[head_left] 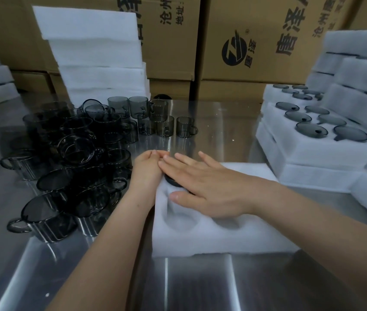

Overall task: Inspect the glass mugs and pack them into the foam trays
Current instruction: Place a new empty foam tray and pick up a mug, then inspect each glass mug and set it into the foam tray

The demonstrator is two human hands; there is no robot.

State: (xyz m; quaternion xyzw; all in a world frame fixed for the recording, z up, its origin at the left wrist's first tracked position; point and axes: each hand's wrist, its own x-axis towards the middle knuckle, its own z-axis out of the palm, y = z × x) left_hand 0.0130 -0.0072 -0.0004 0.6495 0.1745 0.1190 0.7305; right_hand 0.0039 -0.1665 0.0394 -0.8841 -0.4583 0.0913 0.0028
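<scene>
Glass mug [173, 182] sits in far-left pocket of foam tray [223, 240] | right hand [209, 187] flat, pressing it down | left hand [147, 169] curled at tray corner, grip unclear | loose mugs [70, 167] lie left, nearer left hand

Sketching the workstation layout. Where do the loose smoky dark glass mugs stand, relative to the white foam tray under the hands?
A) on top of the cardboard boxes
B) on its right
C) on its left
C: the loose smoky dark glass mugs crowd the shiny metal table to the left of the white foam tray, while filled foam trays lie on its right.
</scene>
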